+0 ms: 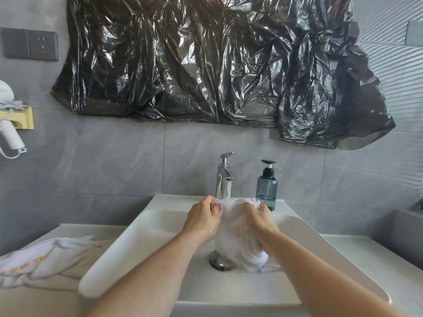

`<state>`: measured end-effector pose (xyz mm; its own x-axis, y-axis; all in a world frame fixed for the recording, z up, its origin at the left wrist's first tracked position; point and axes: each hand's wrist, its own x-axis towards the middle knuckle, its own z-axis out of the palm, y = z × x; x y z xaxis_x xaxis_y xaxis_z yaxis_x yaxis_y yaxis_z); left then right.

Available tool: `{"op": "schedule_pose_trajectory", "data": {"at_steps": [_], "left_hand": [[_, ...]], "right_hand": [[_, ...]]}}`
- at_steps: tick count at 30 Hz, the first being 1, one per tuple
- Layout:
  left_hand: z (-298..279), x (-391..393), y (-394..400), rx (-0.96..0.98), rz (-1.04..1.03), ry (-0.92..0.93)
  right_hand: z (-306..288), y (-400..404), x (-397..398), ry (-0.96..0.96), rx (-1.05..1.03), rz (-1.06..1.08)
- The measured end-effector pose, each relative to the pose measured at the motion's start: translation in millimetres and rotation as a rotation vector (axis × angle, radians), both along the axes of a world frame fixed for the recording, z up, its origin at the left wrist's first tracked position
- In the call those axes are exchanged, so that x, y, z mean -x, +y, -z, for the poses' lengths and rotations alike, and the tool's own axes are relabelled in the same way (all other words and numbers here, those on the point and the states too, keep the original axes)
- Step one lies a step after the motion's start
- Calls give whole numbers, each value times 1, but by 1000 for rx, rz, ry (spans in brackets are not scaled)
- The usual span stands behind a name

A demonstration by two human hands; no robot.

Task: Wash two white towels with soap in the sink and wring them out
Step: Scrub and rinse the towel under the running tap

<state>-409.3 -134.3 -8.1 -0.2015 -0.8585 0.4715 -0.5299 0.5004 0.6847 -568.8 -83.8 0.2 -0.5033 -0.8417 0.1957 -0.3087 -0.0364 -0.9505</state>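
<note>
A wet white towel (235,227) hangs bunched over the white sink (128,252), under the chrome faucet (224,177), where water runs onto it. My left hand (202,219) grips its upper left edge. My right hand (261,221) grips its right side, fingers curled into the cloth. The towel's lower end trails down beside the drain (220,263). A second white towel (43,259) lies crumpled on the counter left of the sink. A blue-grey soap pump bottle (266,188) stands on the sink's back ledge, right of the faucet.
A black plastic sheet (217,65) covers the wall above the sink. A white hair dryer (9,129) hangs in a yellow holder at the far left. A grey wall socket (29,43) sits upper left. A grey ledge (398,234) rises at the right.
</note>
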Motion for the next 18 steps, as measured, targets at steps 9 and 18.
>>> {"op": "schedule_pose_trajectory", "data": {"at_steps": [9,18], "left_hand": [[-2,5,1,40,-95,-13],[-9,7,6,89,-99,127]], "right_hand": [[-2,3,2,-312,7,-78],[-3,3,5,-242,31,-33]]}}
